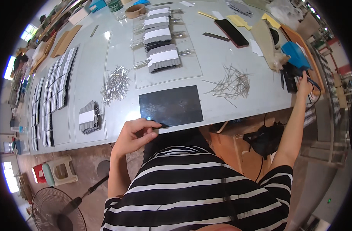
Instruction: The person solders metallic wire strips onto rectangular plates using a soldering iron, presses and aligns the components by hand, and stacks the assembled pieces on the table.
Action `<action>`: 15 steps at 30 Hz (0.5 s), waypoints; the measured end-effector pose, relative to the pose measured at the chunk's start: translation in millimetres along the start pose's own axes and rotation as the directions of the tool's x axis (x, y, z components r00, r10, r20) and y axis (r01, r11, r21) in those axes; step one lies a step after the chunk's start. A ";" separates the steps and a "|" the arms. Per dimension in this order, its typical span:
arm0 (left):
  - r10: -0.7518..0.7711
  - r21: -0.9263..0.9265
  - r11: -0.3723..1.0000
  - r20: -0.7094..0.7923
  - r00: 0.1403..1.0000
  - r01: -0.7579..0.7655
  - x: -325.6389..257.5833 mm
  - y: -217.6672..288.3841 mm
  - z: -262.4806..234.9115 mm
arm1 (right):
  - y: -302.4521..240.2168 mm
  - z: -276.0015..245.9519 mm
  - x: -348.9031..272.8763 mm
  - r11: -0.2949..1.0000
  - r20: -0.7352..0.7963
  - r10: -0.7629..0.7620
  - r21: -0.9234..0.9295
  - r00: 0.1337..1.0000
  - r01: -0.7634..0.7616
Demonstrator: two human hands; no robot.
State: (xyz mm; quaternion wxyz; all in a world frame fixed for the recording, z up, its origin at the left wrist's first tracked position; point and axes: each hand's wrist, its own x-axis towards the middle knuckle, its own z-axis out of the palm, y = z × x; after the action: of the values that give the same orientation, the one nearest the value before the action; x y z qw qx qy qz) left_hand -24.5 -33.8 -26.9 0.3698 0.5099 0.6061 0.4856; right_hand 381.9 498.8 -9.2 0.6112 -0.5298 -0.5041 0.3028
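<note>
Left hand (134,135) fingertips touch black mat (170,106) — right hand (303,85) grips soldering iron (313,82).

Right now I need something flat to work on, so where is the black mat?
In the head view, the black mat lies at the table's near edge, centre, between two piles of metal pins; the left hand touches its near left corner.

I count one black mat (171,106), two loose heaps of metal pins (115,84), four banded grey stacks (163,58) in a column up the middle, one more grey stack (88,117) near the left edge, one phone (231,33), one tape roll (135,10), one fan (55,212), one stool (60,171), two hands (135,134).
</note>
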 end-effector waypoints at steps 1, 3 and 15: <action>0.006 -0.014 1.000 -0.006 1.000 -0.006 1.1 -1.6 1.6 | 3.8 -2.9 1.0 1.000 0.032 -0.005 -0.015 0.999 0.005; 0.000 -0.003 1.000 -0.006 1.000 0.000 -0.5 0.7 0.5 | -4.8 -5.9 -0.9 0.999 0.052 -0.016 -0.036 0.999 0.018; 0.016 0.055 0.998 -0.038 0.999 -0.014 -8.3 3.4 0.1 | -49.5 -81.6 23.7 0.608 -0.067 -0.494 -0.740 0.867 0.289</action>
State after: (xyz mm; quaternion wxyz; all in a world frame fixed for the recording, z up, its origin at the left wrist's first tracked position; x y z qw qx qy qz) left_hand -21.8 -41.9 -24.0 0.3406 0.5150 0.6222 0.4814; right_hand 457.6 479.7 50.6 0.4727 -0.6334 -0.5985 -0.1307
